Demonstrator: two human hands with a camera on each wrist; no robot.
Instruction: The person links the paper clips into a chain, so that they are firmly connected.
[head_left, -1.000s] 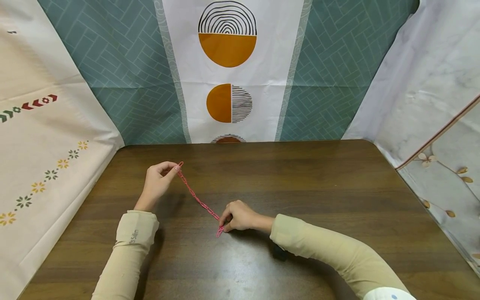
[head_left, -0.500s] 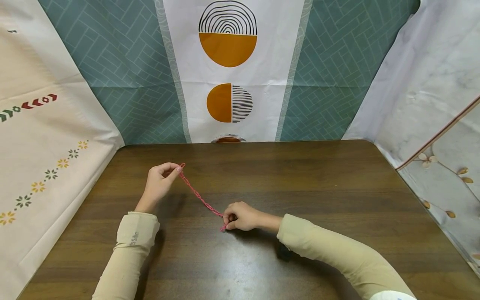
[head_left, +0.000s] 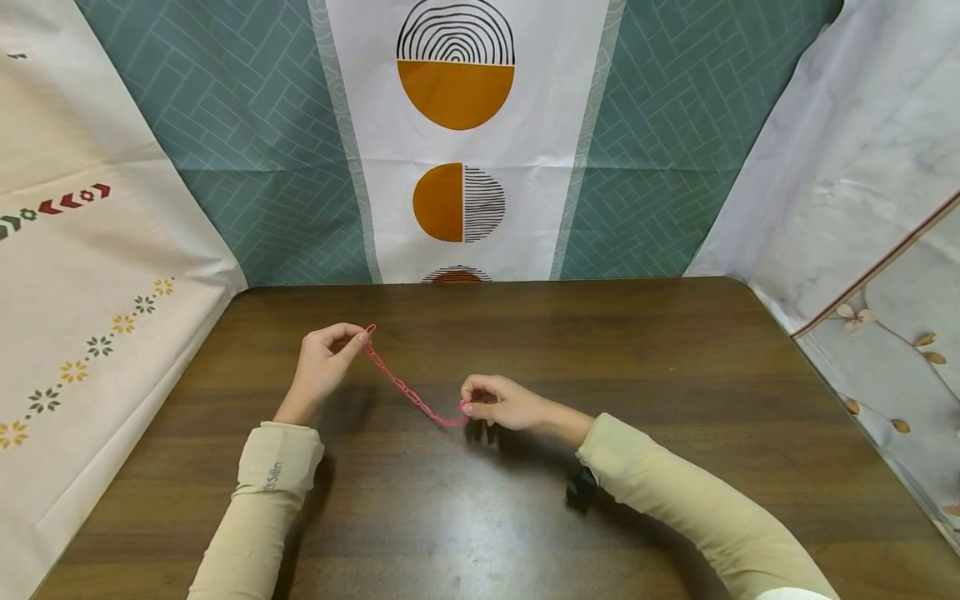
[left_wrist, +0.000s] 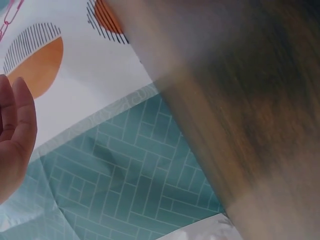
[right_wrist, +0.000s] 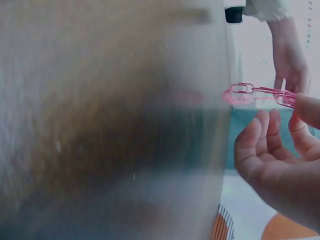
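A chain of pink paper clips (head_left: 408, 393) hangs in a sagging curve between the two hands, over the brown table. My left hand (head_left: 322, 364) pinches its upper end between thumb and fingers, and one clip pokes out past the fingertips. Lower and to the right, my right hand (head_left: 516, 405) pinches the other end with thumb and index finger. In the right wrist view the linked paper clips (right_wrist: 242, 89) run out from that pinch, the other fingers loosely bent below. The left wrist view catches part of the left hand (left_wrist: 19, 131) and a few clips (left_wrist: 9, 21) at its edge.
The brown wooden table (head_left: 675, 375) ends at a teal and white patterned cloth (head_left: 645, 183) behind. A cream cloth (head_left: 97, 275) stands along the left side, a pale marbled one (head_left: 862, 167) along the right. A small black object (head_left: 581, 490) shows beneath the right sleeve cuff.
My right hand has risen away from the table and moved right and farther back, carrying its chain end. The loose clips below its fingers have been lifted. My left hand shifted slightly right.
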